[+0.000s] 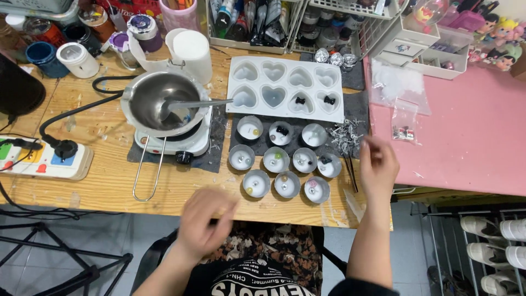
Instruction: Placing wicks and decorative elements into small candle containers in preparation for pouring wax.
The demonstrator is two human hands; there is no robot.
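My right hand (377, 164) hovers by the little round tins (285, 160) on the worktop (104, 181), maybe pinching tweezers (350, 174). My left hand (205, 219) is blurry; I cannot tell its grip.

left hand (205, 222) blurred, fingers curled, right hand (377, 167) raised

My left hand (205, 222) is motion-blurred, grip unreadable; beads in the small round metal cups (285, 159) are too tiny to identify.
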